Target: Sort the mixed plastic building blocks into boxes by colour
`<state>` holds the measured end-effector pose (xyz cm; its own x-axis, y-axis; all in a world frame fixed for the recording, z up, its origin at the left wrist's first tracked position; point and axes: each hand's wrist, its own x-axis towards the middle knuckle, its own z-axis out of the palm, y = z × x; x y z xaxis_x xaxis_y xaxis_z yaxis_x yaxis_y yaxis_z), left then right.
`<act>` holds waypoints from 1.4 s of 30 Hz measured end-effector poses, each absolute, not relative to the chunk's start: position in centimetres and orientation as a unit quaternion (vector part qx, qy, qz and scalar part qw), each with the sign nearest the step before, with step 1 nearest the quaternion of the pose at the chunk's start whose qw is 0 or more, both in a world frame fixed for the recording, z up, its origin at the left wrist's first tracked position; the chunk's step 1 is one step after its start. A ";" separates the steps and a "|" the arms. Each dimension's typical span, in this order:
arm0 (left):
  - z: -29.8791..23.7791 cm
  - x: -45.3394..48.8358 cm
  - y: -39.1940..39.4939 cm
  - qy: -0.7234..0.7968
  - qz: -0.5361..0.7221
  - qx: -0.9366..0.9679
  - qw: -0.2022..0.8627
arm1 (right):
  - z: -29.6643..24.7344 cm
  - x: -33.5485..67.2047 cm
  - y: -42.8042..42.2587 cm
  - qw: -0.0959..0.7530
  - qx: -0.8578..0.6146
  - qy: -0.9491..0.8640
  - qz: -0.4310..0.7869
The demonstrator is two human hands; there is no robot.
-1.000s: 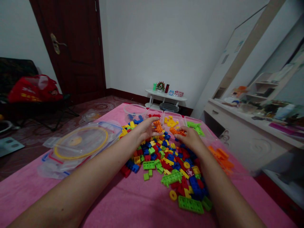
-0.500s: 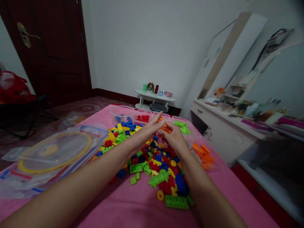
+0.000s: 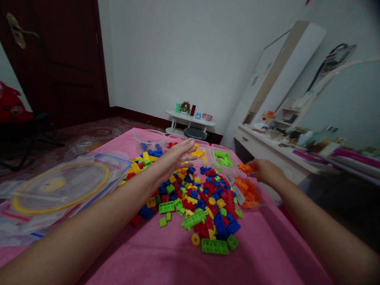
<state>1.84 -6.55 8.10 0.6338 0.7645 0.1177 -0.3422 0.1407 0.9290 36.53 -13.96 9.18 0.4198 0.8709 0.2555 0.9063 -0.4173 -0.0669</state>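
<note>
My left hand (image 3: pixel 175 158) is stretched out over the far part of a heap of mixed building blocks (image 3: pixel 192 194), its fingers apart and nothing seen in them. At the right, my right hand (image 3: pixel 265 171) is closed on orange building blocks (image 3: pixel 246 168). It hovers at the far end of a clear container (image 3: pixel 263 202) that has more orange blocks in it. Beyond the heap, a clear container of green blocks (image 3: pixel 222 158) stands beside one with yellow blocks (image 3: pixel 198 152). Part of the red blocks' container is hidden behind my left hand.
On the left of the pink-covered table (image 3: pixel 142 257) lie stacked clear lids (image 3: pixel 59 194) with coloured rims. A round clear tub (image 3: pixel 150 138) with blue blocks stands at the far left. Past the table's right edge is a white dresser (image 3: pixel 267 150).
My hands were together above the heap. My right hand has moved right with the orange blocks to the orange container, while my left stays over the heap. The view has shifted slightly.
</note>
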 end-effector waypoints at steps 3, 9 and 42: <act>8.0 1.8 -6.5 0.197 0.379 0.536 0.728 | 8.7 36.6 -14.4 0.013 -0.832 -0.537 -0.137; 7.8 1.9 -6.6 0.193 0.379 0.543 0.724 | 8.3 35.3 -14.5 -0.054 -0.817 -0.546 -0.178; 6.4 4.0 -7.4 0.217 0.371 0.724 0.540 | 7.5 35.7 -15.1 0.138 -0.753 -0.638 -0.080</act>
